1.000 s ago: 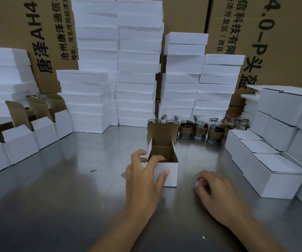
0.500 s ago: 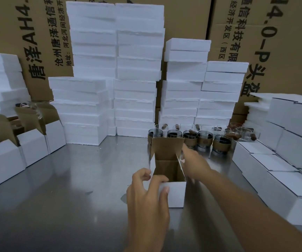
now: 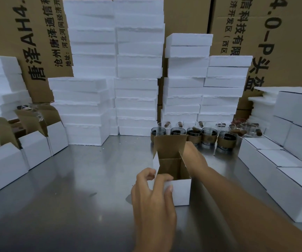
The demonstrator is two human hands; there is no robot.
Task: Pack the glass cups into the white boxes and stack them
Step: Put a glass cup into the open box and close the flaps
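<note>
The box [image 3: 181,191] is grasped at its near left corner by the left hand [image 3: 153,195]: the fingers are curled over the rim into the opening, and the thumb is pressed against the white front face. The box is stood upright on the table [image 3: 73,179], directly under and beyond the grip, with its top open, its brown inside seen, and its lid [image 3: 170,146] raised on the side away from the grip.

The right hand [image 3: 195,157] is stretched past the grip along the box's right wall, and its forearm is laid across the view from the lower right. Only the back of the hand is seen. The fingers are hidden behind the box's raised lid and wall, so it cannot be told whether anything is clasped.

The cups [image 3: 208,136] are lined up on the table just beyond the grip, behind the lid and a little to its right, near the right hand; whether one is touched cannot be told. The front ones are banded in brown, and clear cups [image 3: 246,127] are set behind them, further right.

Well to the right of the grip, closed boxes [image 3: 291,188] are laid in rows and stacked. Well to its left, open boxes [image 3: 35,146] are stood with brown flaps up. Far beyond the grip, white slabs [image 3: 139,70] are piled in tall stacks, with printed cartons [image 3: 273,42] behind them.
</note>
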